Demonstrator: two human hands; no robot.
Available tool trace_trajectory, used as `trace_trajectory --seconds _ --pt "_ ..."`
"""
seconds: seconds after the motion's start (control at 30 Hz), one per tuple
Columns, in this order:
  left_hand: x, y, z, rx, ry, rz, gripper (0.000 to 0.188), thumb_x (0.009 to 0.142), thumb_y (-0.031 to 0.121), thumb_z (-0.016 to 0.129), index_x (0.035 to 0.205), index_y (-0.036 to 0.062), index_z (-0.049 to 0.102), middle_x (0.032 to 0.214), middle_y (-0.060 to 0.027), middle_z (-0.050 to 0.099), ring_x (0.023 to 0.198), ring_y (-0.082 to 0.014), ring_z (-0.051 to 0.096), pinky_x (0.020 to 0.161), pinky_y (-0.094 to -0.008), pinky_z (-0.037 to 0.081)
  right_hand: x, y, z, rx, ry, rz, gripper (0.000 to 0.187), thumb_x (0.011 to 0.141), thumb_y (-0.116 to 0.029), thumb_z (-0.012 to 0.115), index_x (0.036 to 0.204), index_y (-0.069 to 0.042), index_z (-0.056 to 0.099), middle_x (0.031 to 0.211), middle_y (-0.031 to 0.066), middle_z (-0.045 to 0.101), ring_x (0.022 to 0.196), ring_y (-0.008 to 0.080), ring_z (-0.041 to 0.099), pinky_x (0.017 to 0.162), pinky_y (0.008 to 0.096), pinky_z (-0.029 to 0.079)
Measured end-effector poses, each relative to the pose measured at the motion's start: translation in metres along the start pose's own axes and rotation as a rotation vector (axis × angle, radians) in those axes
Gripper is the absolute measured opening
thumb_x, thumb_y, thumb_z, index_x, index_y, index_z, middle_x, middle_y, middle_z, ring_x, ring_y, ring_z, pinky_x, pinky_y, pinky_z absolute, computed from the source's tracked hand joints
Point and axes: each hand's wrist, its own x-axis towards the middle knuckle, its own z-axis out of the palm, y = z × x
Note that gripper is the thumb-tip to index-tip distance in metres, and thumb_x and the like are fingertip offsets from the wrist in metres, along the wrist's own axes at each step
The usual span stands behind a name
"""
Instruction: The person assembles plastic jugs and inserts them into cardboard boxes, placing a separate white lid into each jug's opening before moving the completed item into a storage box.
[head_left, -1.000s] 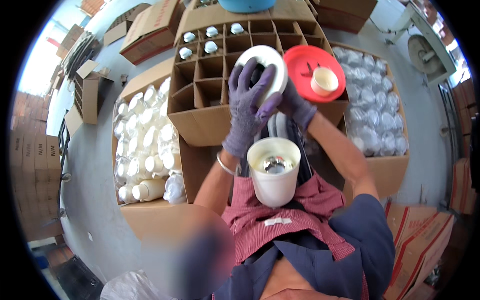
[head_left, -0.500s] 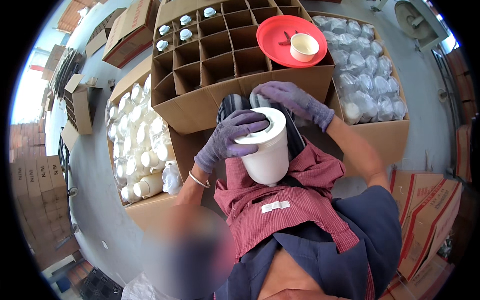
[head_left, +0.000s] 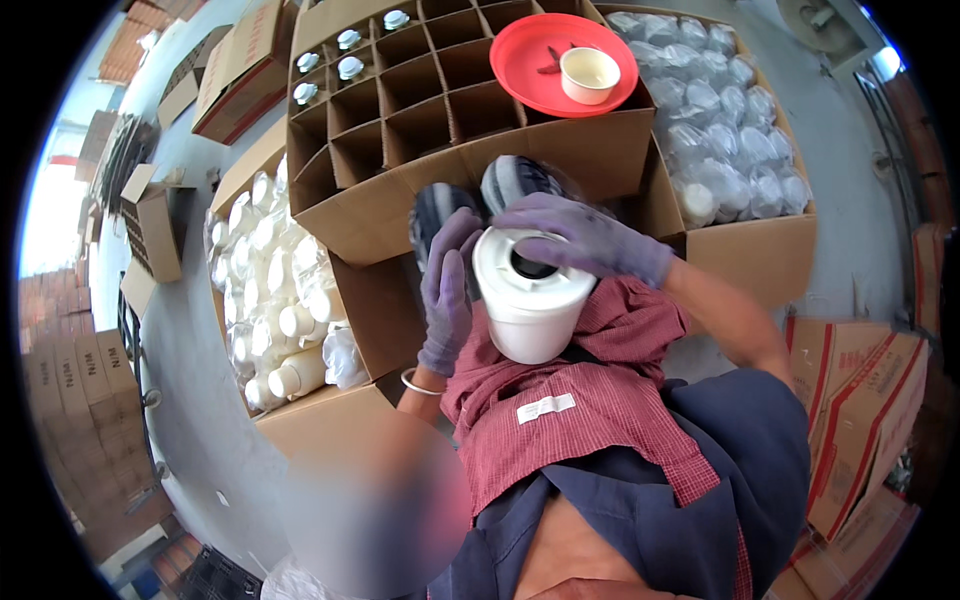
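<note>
A white plastic container (head_left: 530,325) with a rounded body stands tilted on my lap, over a red checked apron (head_left: 590,430). Its wide white top has a round dark opening. My right hand (head_left: 575,238), in a purple-grey glove, grips the far right side of that top, its fingers reaching across the rim to the opening. To the left, my left hand (head_left: 450,290), gloved the same way, is upright with its fingers stretched out beside the container. It holds nothing; whether it touches the container's side I cannot tell.
Ahead stands a divided cardboard box (head_left: 470,165) with several white-capped bottles (head_left: 349,68). A red plate (head_left: 520,75) with a cream cup (head_left: 590,75) rests on its right corner. Boxes of bagged cream containers (head_left: 275,270) and bagged clear pieces (head_left: 735,130) flank it.
My left hand has let go of the container's top and moved to its left side. My right hand has come down onto the top, whose dark opening now shows.
</note>
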Motion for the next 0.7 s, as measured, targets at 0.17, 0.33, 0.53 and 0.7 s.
trace_trajectory --seconds 0.17,0.33,0.53,0.7 --pt "-0.016 -0.033 0.005 0.251 -0.087 -0.517 0.029 0.099 0.02 0.051 0.118 -0.0009 0.055 0.11 -0.0059 0.061 0.098 -0.0101 0.055 0.085 -0.0246 0.045 -0.102 -0.055 -0.015 -0.195 0.119 0.52 0.055 0.091 -0.049 0.056 0.121 -0.003 0.06 0.105 0.0212 0.065 0.099 0.0335 0.064 0.084 0.0422 0.05" --pt "-0.026 -0.018 -0.024 0.63 -0.216 -0.498 0.03 0.089 0.02 0.065 0.109 -0.0025 0.061 0.099 -0.0049 0.066 0.087 -0.0124 0.061 0.077 -0.0253 0.051 -0.152 -0.024 0.0 -0.191 0.098 0.651 0.056 0.092 -0.05 0.051 0.123 -0.003 0.056 0.103 0.0245 0.064 0.094 0.0366 0.064 0.081 0.0422 0.05" --pt "-0.026 -0.013 -0.001 0.31 -0.3 -0.658 0.034 0.093 0.021 0.061 0.119 -0.002 0.063 0.105 -0.0048 0.067 0.094 -0.0108 0.061 0.084 -0.0259 0.05 -0.117 0.005 0.032 0.023 0.419 0.046 0.048 0.098 -0.03 0.044 0.139 -0.007 0.043 0.114 0.0253 0.059 0.102 0.0399 0.061 0.09 0.0413 0.048" --pt "-0.048 -0.006 -0.004 0.306 -0.442 -0.349 0.036 0.089 0.012 0.065 0.122 0.0017 0.063 0.123 -0.0075 0.062 0.112 -0.0136 0.057 0.097 -0.0292 0.044 -0.175 0.01 0.007 -0.228 -0.164 0.585 0.041 0.1 -0.024 0.041 0.136 -0.006 0.047 0.118 0.0188 0.062 0.108 0.0369 0.06 0.093 0.0381 0.047"
